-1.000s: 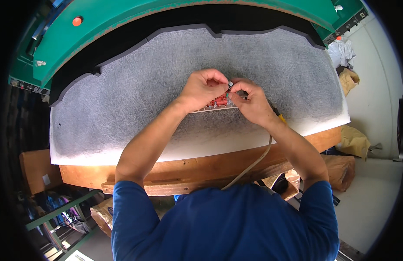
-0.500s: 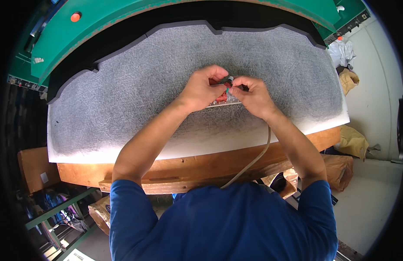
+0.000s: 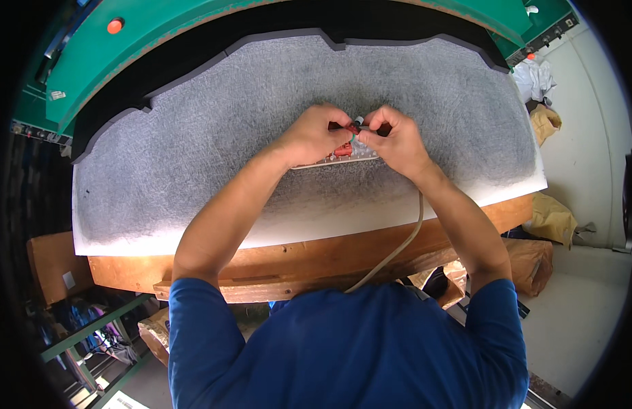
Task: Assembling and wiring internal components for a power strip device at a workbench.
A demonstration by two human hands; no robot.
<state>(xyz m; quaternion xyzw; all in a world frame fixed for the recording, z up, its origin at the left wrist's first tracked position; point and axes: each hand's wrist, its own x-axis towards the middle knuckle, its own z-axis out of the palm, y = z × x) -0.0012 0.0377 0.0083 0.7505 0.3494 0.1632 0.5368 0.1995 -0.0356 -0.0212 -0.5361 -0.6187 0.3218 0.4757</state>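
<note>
Over the grey textured mat (image 3: 213,129), my left hand (image 3: 314,138) and my right hand (image 3: 399,143) meet, both closed in a pinch. Between their fingertips is a small dark red piece (image 3: 355,128) with a green bit below and a pale, cap-like end above. Its exact kind is too small to tell. Beneath my hands lies a flat, pale-edged panel (image 3: 336,162) with a red block-shaped part (image 3: 343,150) and several small fittings on it. My hands cover much of this panel. A beige cord (image 3: 402,251) runs from below my right wrist toward my body.
A wooden beam (image 3: 288,258) edges the near side of the table. Behind the mat stand a black foam-like strip (image 3: 288,19) and a green machine frame (image 3: 166,24) with a red button (image 3: 115,26). Brown paper bags (image 3: 527,264) sit at the right, a cardboard box (image 3: 60,266) at the left.
My hands have shifted slightly and turned around the small dark red piece, and the fingers have rearranged. More of the panel's pale edge now shows below my left hand.
</note>
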